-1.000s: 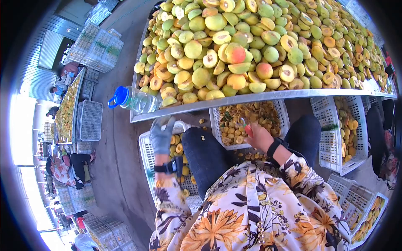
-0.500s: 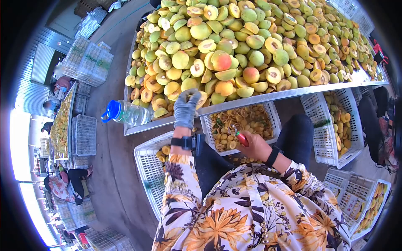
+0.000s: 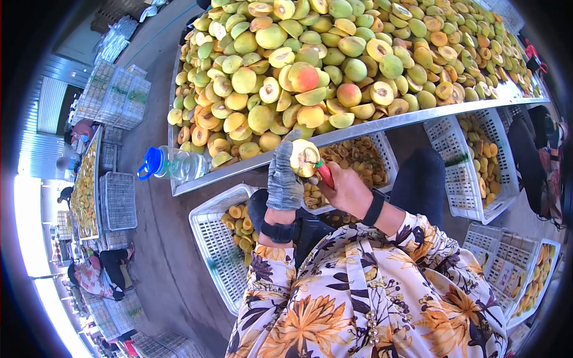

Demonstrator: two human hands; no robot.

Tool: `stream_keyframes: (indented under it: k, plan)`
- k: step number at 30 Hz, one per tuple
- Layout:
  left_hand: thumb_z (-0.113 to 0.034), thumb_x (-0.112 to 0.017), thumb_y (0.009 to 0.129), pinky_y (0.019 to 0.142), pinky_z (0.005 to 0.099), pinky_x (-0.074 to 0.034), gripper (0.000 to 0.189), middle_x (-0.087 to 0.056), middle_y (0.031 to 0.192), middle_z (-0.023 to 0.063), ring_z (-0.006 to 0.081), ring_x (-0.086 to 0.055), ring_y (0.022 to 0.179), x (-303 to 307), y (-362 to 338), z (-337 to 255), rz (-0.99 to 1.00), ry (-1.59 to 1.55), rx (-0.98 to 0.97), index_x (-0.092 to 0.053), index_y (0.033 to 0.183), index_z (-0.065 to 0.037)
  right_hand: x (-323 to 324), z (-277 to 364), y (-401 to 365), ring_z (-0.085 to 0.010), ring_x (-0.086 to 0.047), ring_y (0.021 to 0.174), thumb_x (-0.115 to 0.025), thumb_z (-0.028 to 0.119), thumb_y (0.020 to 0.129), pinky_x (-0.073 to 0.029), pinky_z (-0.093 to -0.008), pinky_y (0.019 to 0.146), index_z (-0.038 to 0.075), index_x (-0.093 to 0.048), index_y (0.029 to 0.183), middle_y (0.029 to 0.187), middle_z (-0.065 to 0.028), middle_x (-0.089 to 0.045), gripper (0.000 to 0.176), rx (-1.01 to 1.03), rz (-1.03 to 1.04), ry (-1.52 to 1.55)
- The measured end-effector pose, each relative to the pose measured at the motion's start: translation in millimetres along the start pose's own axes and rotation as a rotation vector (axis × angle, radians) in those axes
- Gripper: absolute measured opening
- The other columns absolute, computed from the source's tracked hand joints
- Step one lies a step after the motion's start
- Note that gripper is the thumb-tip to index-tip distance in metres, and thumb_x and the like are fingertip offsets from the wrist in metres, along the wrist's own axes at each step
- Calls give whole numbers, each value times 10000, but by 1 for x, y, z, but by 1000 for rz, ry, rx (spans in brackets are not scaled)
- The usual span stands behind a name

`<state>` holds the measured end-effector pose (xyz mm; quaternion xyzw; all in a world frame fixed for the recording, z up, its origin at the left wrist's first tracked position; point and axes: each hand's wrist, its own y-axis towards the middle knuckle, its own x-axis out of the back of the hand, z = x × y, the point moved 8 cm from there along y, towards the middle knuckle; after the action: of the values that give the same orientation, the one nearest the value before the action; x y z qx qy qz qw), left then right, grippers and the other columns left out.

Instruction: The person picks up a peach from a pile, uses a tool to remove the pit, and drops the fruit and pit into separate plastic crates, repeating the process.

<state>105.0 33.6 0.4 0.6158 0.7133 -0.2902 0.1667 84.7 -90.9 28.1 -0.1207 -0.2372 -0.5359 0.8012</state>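
Gloved left hand (image 3: 284,179) had fingers closed round a peach half (image 3: 303,156) by the near edge of the table (image 3: 370,126), cut face exposed, presumably giving the red-handled tool (image 3: 325,175), gripped in the right hand's fingers, access to its centre.

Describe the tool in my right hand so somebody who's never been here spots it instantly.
Find the metal-rimmed table heaped with fruit. Beside its near edge, the bare right hand holds the tool at the cut face of a fruit half in the gloved left hand. Its red handle, green near the fruit, stands out from the pale yellow flesh.
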Motion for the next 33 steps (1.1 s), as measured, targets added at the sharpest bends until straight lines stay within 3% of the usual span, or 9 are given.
stream_keyframes:
  k: [4,6,11,15,18,23,28,31,33]
  plan:
    - [-318,-494,876,819,272,-446,390,-558,1016,62,147,-540,906,-10,-1,10,25,29,-42,-503,1129,-22,2,-8,-5,-406,-524,560,-584,89,731,-403,-410,499,-16,-431,786,562,-221,-492,194,-27,-30,29]
    - [-310,-496,867,730,313,-507,388,-568,1005,89,205,-584,850,-13,-3,2,-46,244,-235,-486,1135,-29,0,-11,-10,-402,-525,561,-578,81,727,-403,-405,501,-16,-431,789,566,-222,-492,186,-59,-36,50]
    - [-213,-583,818,650,314,-526,195,-606,820,90,226,-612,690,5,-7,20,-289,147,12,-596,909,-41,-15,-6,-20,-392,-540,593,-537,27,700,-417,-391,537,-30,-447,840,602,-232,-503,176,-114,63,141]
    - [-155,-620,758,623,303,-513,215,-609,814,105,218,-606,679,15,2,34,21,66,227,-596,908,-2,-25,-5,-22,-402,-552,623,-536,25,685,-431,-399,550,-33,-447,877,627,-239,-524,220,-48,169,93]
    - [-143,-613,764,632,303,-513,201,-613,818,108,213,-607,692,17,4,22,137,321,111,-604,901,4,-28,-2,-18,-403,-556,637,-541,29,675,-440,-417,559,-31,-465,873,642,-240,-538,221,7,235,-9]
    - [-116,-627,767,673,267,-501,185,-624,839,85,165,-604,716,19,-3,12,-152,22,-26,-622,895,16,-23,-2,-6,-397,-548,602,-546,39,658,-431,-415,528,-32,-465,837,585,-226,-519,210,96,247,-3]
    - [-153,-594,807,727,285,-501,228,-608,904,81,184,-601,781,11,-4,18,-183,-174,-13,-581,977,-2,-17,-4,-1,-389,-535,565,-541,28,683,-415,-412,504,-15,-459,853,565,-215,-506,193,79,152,7]
    - [-178,-445,895,839,303,-457,294,-532,1082,81,181,-542,961,10,2,23,-88,-64,-62,-474,1137,-13,-10,-4,-2,-386,-529,550,-533,21,703,-405,-409,491,-2,-455,861,561,-208,-500,178,4,74,13]
    - [-258,-493,866,763,303,-475,334,-557,994,78,186,-558,875,6,-1,25,-140,-21,-71,-494,1107,-28,-8,-4,-5,-385,-527,544,-528,16,711,-401,-406,484,3,-454,863,559,-204,-497,170,-25,43,46]
